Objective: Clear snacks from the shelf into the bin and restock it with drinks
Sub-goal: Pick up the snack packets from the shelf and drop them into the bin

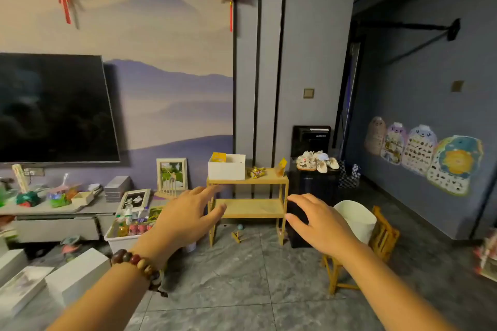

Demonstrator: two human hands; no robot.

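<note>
A small two-tier wooden shelf (279, 179) stands on the floor against the wall. On its top tier sit a white box (227, 169) with a yellow packet inside, a pile of yellow snack packets (256, 171) and an upright yellow bag (281, 167). The lower tier is bare. A white crate of drink bottles (126, 234) sits on the floor to the shelf's left. A white bin (356, 216) rests on a wooden stool to the right. My left hand (185, 216) and my right hand (318, 226) hover in front of the shelf, fingers spread, holding nothing.
A grey TV cabinet (53, 213) with picture frames and clutter runs along the left wall under a dark TV. White boxes (75, 275) lie at the lower left. A black stand with sandals (317, 164) is right of the shelf. Small toys lie under the shelf.
</note>
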